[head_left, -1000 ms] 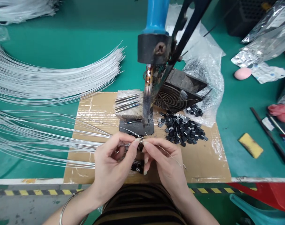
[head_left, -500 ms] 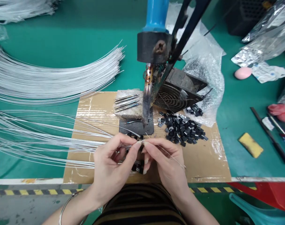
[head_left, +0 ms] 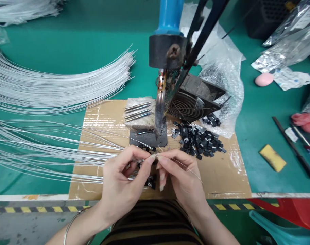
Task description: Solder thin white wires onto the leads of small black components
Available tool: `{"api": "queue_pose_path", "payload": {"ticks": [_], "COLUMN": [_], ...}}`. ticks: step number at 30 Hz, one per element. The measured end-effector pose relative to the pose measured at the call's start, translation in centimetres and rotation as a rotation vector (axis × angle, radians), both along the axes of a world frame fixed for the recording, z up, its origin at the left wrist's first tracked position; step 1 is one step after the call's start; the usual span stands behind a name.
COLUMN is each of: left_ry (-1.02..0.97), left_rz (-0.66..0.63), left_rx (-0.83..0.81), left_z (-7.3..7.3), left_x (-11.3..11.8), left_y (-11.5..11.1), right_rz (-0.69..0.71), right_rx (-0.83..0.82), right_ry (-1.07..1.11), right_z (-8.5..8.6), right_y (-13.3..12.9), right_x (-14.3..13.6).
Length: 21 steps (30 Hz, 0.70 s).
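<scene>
My left hand (head_left: 128, 182) and my right hand (head_left: 184, 175) meet fingertip to fingertip below the soldering iron's tip (head_left: 158, 127). My left thumb and index finger are pinched on something too small to make out. Between my right thumb and index finger is a thin solder-like wire (head_left: 189, 170) that trails back over the hand. White cables (head_left: 88, 156) run from the left to beneath my left hand, with black connectors (head_left: 151, 183) partly hidden under both hands. A pile of black connectors (head_left: 198, 139) lies to the right on the cardboard (head_left: 221, 177).
Overhead hangs the iron's blue handle (head_left: 171, 15) on a black stand. Behind the pile are a black fan (head_left: 193, 102) and bubble wrap (head_left: 231, 92). A large cable bundle (head_left: 68, 86) lies at left. On the right are a yellow sponge (head_left: 272, 157) and a black rod (head_left: 295, 148).
My right hand's lower fingers have loosened and shifted slightly right and down. The trailing thin wire has moved a little. My left hand has barely moved.
</scene>
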<state>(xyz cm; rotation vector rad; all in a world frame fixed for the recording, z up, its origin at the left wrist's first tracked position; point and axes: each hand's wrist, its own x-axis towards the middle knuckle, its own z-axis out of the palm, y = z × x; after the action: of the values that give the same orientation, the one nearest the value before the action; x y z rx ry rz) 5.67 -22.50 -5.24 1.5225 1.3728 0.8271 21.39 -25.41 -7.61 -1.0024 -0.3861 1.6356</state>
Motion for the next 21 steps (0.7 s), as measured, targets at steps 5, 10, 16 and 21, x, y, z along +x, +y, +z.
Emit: {"api": "queue_pose_path", "payload": {"ticks": [5, 10, 16, 21], "left_ry": [0.024, 0.030, 0.007, -0.013], "left_rz": [-0.049, -0.063, -0.061, -0.041], "left_rx": [-0.005, -0.030, -0.080, -0.082], "left_z": [0.38, 0.36, 0.20, 0.25], "left_x": [-0.04, -0.06, -0.03, 0.16], "left_y": [0.20, 0.41, 0.62, 0.58], "right_rz": [0.029, 0.058, 0.074, 0.047], "right_rx": [-0.048, -0.058, -0.059, -0.078], "right_ry": [0.087, 0.068, 0.045, 0.038], "right_z": [0.54, 0.54, 0.23, 0.50], "right_y": [0.75, 0.81, 0.75, 0.71], "right_x": [0.55, 0.85, 1.02, 0.87]}}
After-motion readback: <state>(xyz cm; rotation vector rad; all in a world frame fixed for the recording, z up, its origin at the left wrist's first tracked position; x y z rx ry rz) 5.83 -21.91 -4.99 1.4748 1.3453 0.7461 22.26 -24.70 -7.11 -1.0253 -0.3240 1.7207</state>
